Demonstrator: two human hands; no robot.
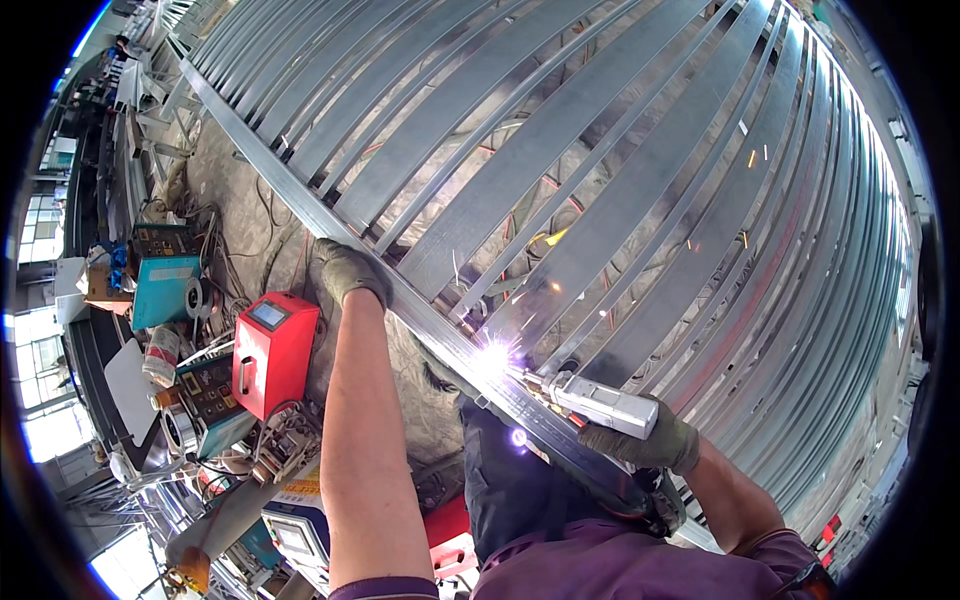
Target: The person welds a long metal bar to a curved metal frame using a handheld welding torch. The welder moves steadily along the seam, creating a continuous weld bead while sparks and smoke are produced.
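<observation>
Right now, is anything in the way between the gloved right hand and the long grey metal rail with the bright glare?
Nothing visible. The gloved right hand holds a boxy, silver-grey torch, its narrow tip directed at the white glare on the long grey metal rail. Glare hides whether they touch.

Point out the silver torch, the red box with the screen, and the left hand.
Silver torch (605,402): head view, on the middle of its body.
Red box (274,355): head view, on its housing, below the screen.
Left hand (349,273): head view, on the back of its glove.
</observation>
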